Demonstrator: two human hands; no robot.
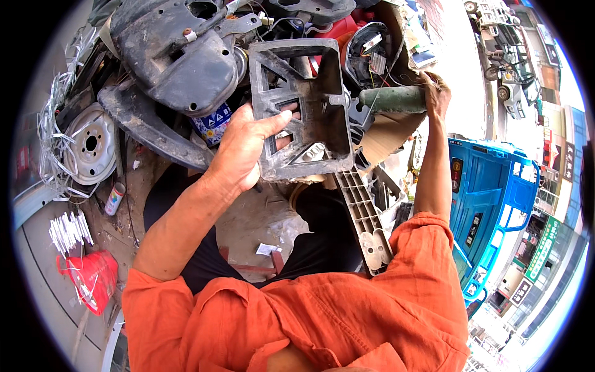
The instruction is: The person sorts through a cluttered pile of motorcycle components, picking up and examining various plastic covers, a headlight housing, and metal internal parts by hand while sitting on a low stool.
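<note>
My left hand (238, 149) grips the left side of a dusty black plastic frame (338, 133), an open box-like part with cut-outs. Its thumb lies over a crossbar, and fingertips show through the openings. Out to the right, my right hand (436, 93) is closed at the end of a dull green cylinder (392, 100), which lies level and points toward the frame; its exact kind is unclear. Below the frame, a ribbed grey-black plastic strip (362, 217) slants down toward my right sleeve.
Large black plastic parts (176, 56) are heaped ahead. A cardboard box (390, 133) of scrap stands at the right. At the left are a white wheel rim (92, 144), a spray can (115, 198) and a red bag (93, 279). A blue vehicle (486, 186) stands farther right.
</note>
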